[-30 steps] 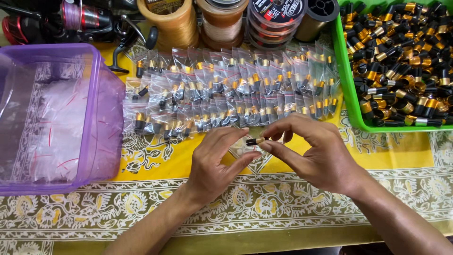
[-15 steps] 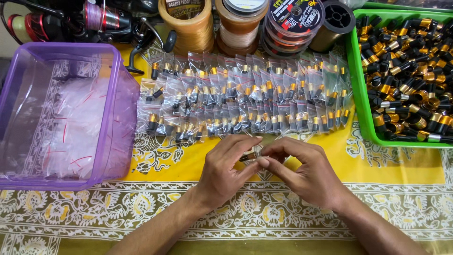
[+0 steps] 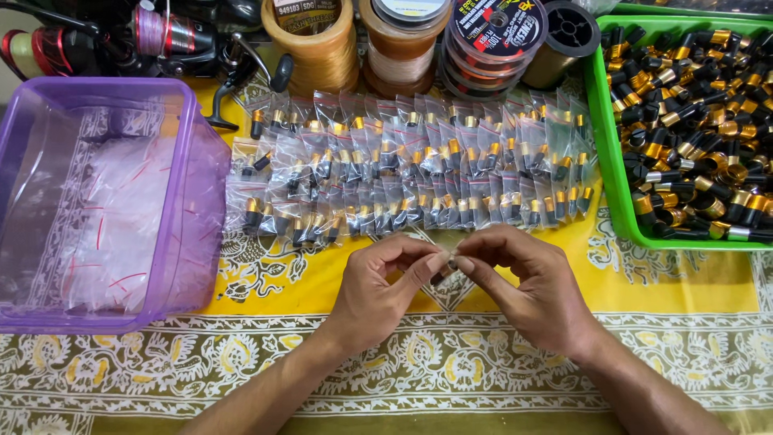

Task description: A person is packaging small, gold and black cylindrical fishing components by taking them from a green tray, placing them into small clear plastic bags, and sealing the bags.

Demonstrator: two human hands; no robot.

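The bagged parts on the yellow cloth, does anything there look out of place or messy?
Mostly tidy. The small clear bags lie in overlapping rows, but at the left end a few sit skewed and looser than the rest. Nothing has spilled from the green tray or the purple tub.

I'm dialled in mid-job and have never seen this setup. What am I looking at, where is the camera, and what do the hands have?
There is no machine: these are a person's two bare hands, filmed by a camera on their head looking down. The left hand and right hand meet and pinch one small bagged piece between their fingertips. On the patterned cloth lie rows of small bagged pieces. A purple tub of clear bags sits left, a green tray of loose black-and-gold pieces right, and spools of line behind.
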